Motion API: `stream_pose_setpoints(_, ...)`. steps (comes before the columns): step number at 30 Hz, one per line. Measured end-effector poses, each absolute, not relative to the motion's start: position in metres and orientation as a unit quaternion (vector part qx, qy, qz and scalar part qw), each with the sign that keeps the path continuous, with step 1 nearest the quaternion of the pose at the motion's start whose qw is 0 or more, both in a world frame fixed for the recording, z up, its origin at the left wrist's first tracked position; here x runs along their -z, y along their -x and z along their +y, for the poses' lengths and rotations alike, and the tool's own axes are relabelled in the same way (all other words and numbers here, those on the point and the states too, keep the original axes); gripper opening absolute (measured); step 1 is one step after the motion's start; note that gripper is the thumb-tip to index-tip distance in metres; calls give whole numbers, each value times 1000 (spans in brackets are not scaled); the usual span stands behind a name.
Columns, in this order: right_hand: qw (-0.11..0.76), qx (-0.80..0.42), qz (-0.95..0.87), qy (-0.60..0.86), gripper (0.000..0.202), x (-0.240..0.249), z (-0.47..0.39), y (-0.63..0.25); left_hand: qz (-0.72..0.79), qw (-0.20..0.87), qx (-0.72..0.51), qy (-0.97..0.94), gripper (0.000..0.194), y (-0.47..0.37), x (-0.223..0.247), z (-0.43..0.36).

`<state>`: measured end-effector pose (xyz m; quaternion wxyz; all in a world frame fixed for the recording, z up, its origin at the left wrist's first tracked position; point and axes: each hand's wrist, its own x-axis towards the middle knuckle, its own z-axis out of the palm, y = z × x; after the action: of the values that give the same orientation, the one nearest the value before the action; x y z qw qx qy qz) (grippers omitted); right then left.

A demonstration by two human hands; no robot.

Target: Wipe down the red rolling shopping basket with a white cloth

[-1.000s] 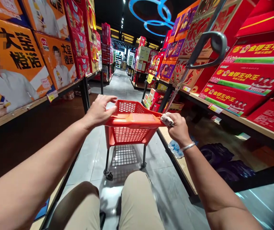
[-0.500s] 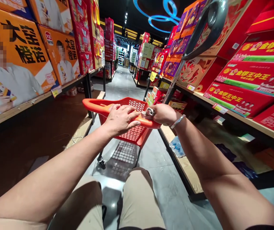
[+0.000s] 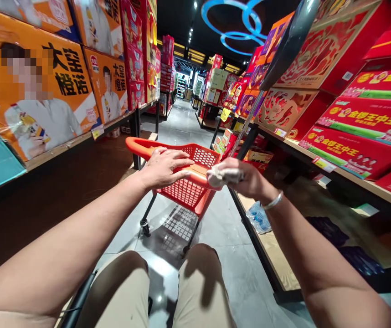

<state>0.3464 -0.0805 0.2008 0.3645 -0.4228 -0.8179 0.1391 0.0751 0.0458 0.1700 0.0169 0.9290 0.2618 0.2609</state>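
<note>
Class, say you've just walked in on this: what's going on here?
A person's left hand lies, fingers spread, over the handle of a red shopping cart. The right hand holds what looks like a pale, crumpled cloth at the handle's right end. The cart stands slantwise in an aisle, with orange boxes to its left and red boxes to its right.

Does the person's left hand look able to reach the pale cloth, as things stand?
Probably yes: the left hand rests on the red cart handle, near the pale cloth, with nothing visible blocking the way. However, the right hand grips it.
</note>
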Motion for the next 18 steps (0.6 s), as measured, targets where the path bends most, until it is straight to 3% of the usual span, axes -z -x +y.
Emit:
stream_pose_setpoints(3,388,-19,-834,393,22,-168,-92,-354,276,27,-247,-929,43,-73,-174,42)
stream_pose_setpoints(7,477,34,-770,422,19,-135,-72,-372,255,0,-260,-931,37,-85,-179,17)
stream_pose_setpoints(13,598,-32,-662,451,31,-112,-42,-371,194,20,-249,-949,47,-108,-171,-10)
stream_pose_setpoints(18,595,-121,-645,464,29,-103,-71,-344,226,9,-246,-942,52,-105,-162,-2)
